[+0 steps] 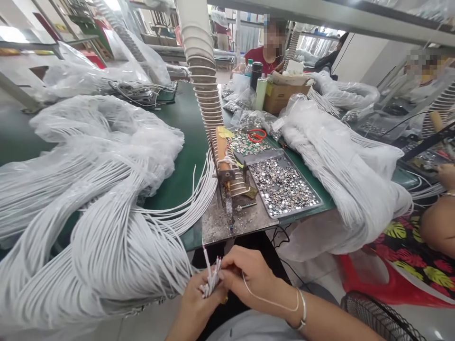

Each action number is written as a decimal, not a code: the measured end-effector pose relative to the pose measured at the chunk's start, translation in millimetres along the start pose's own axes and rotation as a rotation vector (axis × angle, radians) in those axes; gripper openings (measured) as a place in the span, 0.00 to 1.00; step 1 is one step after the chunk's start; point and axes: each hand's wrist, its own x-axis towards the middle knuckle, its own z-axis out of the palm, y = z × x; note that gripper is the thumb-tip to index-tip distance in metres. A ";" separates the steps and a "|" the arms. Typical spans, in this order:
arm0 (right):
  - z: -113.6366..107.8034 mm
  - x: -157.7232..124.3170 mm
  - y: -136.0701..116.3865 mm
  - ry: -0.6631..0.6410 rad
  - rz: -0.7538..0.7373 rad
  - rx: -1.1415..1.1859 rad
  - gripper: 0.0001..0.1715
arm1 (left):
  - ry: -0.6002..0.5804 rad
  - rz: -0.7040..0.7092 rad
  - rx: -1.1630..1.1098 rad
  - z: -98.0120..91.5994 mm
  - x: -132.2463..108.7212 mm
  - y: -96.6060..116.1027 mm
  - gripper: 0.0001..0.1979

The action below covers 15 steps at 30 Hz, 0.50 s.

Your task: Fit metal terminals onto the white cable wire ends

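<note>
My left hand (199, 300) is closed around a bunch of white cable ends (212, 279), held low in front of my lap. One cable end stands up above the others, and small coloured wire tips show at the top. Against the same bunch, my right hand (250, 274) has its thumb and fingers pinched on the cable ends; exactly which ones is hidden. From my left hand the white cables (124, 246) run off into a large looped bundle at the left. Just beyond my hands is a soldering iron (227, 189) fixed upright over a metal plate (213, 227).
Right of the iron lies a tray (314, 204) of small metal connectors, with red-handled snips (256, 136) behind it. A ribbed duct (202, 71) hangs above. Plastic-wrapped cables (334, 161) drape over the right edge. A co-worker (265, 54) sits opposite; another person's arm (441, 222) is at right.
</note>
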 end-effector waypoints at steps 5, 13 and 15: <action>-2.2 -17.9 15.8 -0.020 0.244 0.287 0.07 | 0.069 0.037 -0.043 -0.4 -9.6 2.5 0.23; 8.7 -26.9 24.4 0.261 0.486 0.723 0.19 | 0.075 0.037 -0.029 17.4 5.8 11.2 0.20; 15.5 -24.6 24.6 0.351 0.437 0.749 0.20 | 0.111 0.038 -0.016 21.3 7.7 10.7 0.19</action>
